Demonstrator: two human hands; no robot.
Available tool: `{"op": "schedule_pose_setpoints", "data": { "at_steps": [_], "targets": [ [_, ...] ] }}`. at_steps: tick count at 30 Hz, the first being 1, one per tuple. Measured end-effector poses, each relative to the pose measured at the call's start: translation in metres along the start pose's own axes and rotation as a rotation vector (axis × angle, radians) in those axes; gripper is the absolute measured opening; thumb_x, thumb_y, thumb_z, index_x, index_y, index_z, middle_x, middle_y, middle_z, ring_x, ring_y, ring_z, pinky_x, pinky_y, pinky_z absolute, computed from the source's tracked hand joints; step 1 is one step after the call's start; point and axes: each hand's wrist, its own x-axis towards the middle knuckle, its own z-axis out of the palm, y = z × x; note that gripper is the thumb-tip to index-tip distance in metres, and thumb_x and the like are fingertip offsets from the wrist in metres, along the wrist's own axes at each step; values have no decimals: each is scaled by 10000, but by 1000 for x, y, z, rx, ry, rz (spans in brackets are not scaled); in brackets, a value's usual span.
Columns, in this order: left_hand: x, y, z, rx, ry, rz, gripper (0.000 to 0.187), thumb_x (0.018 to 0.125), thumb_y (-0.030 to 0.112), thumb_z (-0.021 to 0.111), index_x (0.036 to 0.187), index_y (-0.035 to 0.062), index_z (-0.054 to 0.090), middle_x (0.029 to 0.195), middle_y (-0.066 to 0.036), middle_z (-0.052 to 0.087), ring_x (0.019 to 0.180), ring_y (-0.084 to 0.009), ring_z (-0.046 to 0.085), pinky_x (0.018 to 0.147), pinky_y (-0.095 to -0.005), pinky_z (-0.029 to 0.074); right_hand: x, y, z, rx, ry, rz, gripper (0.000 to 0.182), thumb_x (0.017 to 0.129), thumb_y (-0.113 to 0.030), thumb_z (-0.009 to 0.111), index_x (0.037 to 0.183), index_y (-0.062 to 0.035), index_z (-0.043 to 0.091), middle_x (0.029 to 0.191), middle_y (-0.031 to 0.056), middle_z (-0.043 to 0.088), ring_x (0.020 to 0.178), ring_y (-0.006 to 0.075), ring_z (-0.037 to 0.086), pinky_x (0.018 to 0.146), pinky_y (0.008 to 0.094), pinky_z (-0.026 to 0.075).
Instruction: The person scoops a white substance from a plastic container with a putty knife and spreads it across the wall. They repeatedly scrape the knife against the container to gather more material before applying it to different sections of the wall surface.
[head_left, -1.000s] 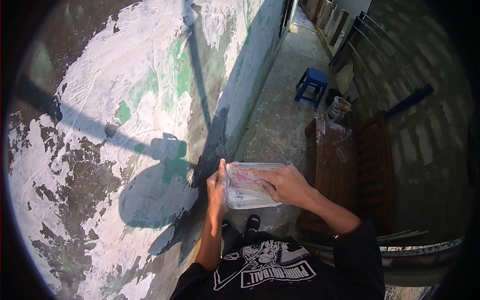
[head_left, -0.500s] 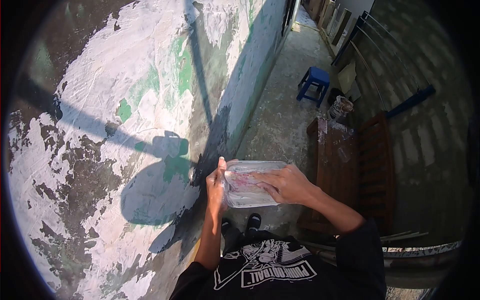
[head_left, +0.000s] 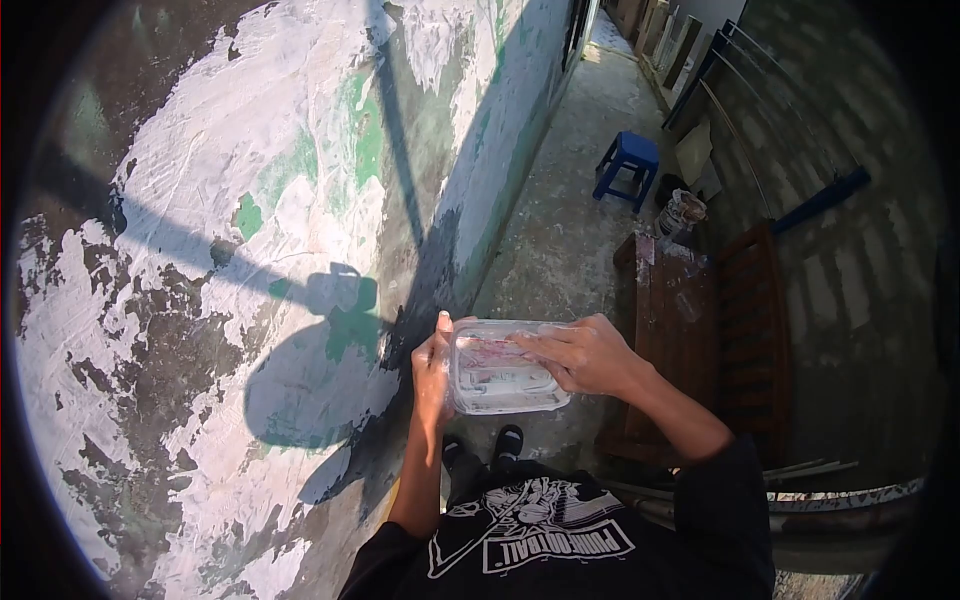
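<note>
A clear plastic food container [head_left: 510,407] with white paste smeared inside is held in front of my body. My left hand [head_left: 432,370] grips its left side, thumb up along the rim. My right hand [head_left: 590,355] reaches over the right side, fingers inside the container. Those fingers press on a flat, pink-and-white smeared piece [head_left: 485,350], which looks like a scraper; its far edge is hard to make out. On the left stands a wall [head_left: 300,190] with patches of white filler over green and grey.
Along the right side stands a wooden bench [head_left: 690,340] with white smears. Behind it are a paint-stained bucket [head_left: 682,212] and a blue plastic stool [head_left: 628,170] on the concrete floor [head_left: 550,230]. A blue metal frame [head_left: 820,200] leans by the right wall.
My right hand has shifted slightly right and up, with the smeared piece moving toward the container's far side. More of the container's near bottom shows. My left hand stays put.
</note>
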Motion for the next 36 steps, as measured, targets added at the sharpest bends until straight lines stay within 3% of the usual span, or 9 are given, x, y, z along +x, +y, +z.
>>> {"op": "schedule_pose_setpoints", "data": {
  "at_steps": [6, 10, 13, 19, 21, 25, 31, 33, 36],
  "targets": [
    [4, -10, -4, -23, 35, 25, 617, 970, 499, 487, 1075, -90, 639, 892, -136, 680, 752, -155, 641, 684, -284, 533, -6, -2, 6, -5, -89, 8, 505, 691, -137, 694, 1191, -193, 652, 896, 52, 719, 563, 229, 648, 468, 330, 495],
    [6, -15, -8, -68, 65, 30, 600, 970, 499, 487, 1022, -77, 649, 872, -128, 677, 739, -155, 635, 671, -287, 528, -12, -1, 17, 57, -33, -10, 516, 679, -115, 694, 1189, -188, 655, 865, 48, 716, 533, 227, 635, 460, 330, 494],
    [12, -20, -17, -73, 66, -5, 614, 964, 532, 465, 1060, -55, 617, 935, -144, 667, 825, -209, 653, 737, -331, 541, -14, -4, 18, 36, -62, -19, 561, 658, -106, 698, 1210, -184, 641, 861, 29, 709, 541, 222, 637, 470, 328, 504],
    [12, -17, -18, -76, 64, -46, 603, 967, 529, 460, 1062, -47, 613, 957, -147, 663, 836, -219, 653, 739, -339, 541, -12, -10, 13, 24, -118, -58, 620, 639, -102, 703, 1248, -176, 611, 894, 5, 693, 616, 212, 660, 519, 335, 539],
    [7, -13, -12, -114, 121, -70, 580, 970, 500, 485, 994, -59, 639, 882, -116, 666, 764, -178, 634, 694, -310, 525, -11, -10, 12, 85, -157, -41, 602, 642, -85, 698, 1235, -159, 619, 919, 17, 703, 673, 219, 675, 565, 337, 555],
    [5, -18, -12, -135, 138, -80, 580, 962, 507, 499, 984, -55, 641, 871, -116, 664, 756, -176, 632, 693, -305, 523, -17, -3, 25, 151, -101, -56, 633, 624, -48, 697, 1241, -167, 623, 946, 38, 706, 627, 226, 650, 542, 331, 529],
    [5, -26, -17, -54, 118, -50, 590, 936, 531, 535, 969, -47, 645, 856, -108, 660, 744, -169, 629, 675, -298, 520, -17, -7, 23, 226, -90, -57, 611, 648, -31, 681, 1242, -157, 617, 961, 36, 703, 680, 229, 664, 559, 342, 533],
    [7, -26, -17, -29, 86, -50, 603, 943, 537, 508, 1030, -49, 621, 903, -135, 670, 780, -205, 658, 713, -327, 544, -12, -11, 14, 158, -128, -5, 532, 674, -55, 671, 1198, -142, 639, 975, 56, 712, 775, 230, 690, 652, 352, 567],
    [3, -20, -13, -43, 84, -45, 593, 945, 532, 507, 1018, -46, 619, 894, -131, 669, 777, -204, 660, 703, -327, 546, -10, -15, 18, 158, -133, -16, 540, 673, -54, 667, 1203, -149, 638, 976, 65, 711, 756, 241, 690, 645, 357, 564]
  ]
}}
